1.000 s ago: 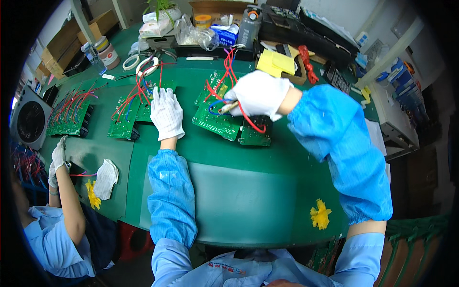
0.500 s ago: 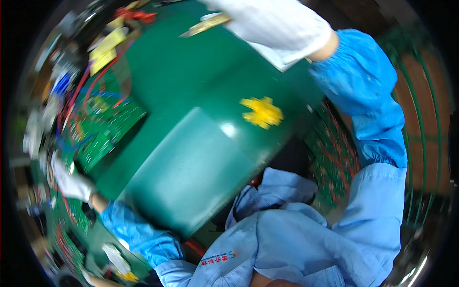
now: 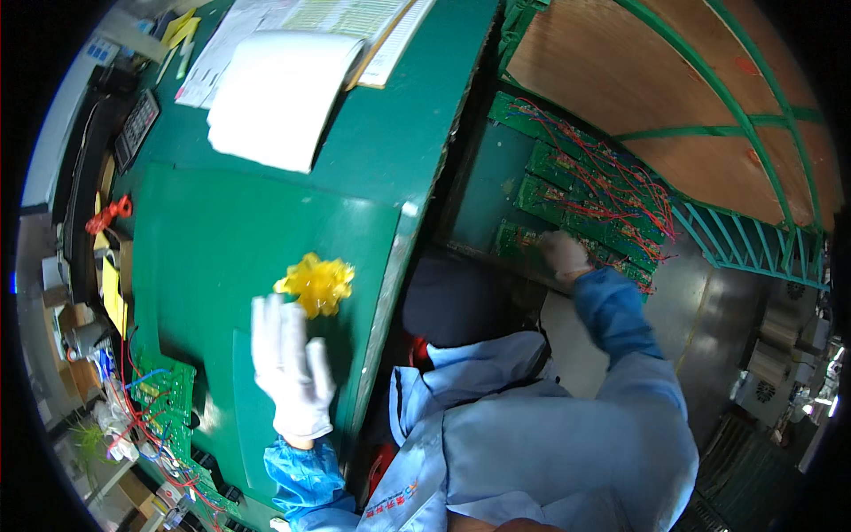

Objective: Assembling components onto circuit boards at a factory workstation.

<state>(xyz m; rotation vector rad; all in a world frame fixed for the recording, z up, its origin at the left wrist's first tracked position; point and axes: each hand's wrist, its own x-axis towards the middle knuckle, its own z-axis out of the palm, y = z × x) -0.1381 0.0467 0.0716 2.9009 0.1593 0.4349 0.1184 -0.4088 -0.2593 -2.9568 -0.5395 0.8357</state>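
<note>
My left hand (image 3: 292, 368), in a white glove, lies flat on the green tabletop with its fingers stretched out. Just beyond its fingertips sits a glossy yellow flower-shaped piece (image 3: 319, 284). My right hand (image 3: 565, 255), also gloved, reaches out to the right, over the near end of a green circuit board (image 3: 519, 238) with red wires. Its fingers are too blurred to make out, and whether they grip the board does not show. More wired circuit boards (image 3: 567, 195) lie in a row beside it on a lower surface.
A stack of papers (image 3: 275, 97) lies at the far side of the green table (image 3: 222, 213). Another wired board (image 3: 168, 386), a calculator (image 3: 137, 129) and a red tool (image 3: 109, 215) are at left. A green-framed wooden panel (image 3: 603, 62) stands at the far right.
My view has swung to the right. My right hand has gone from the table's far side to the boards. My left hand has moved from the wired board at left to beside the yellow piece.
</note>
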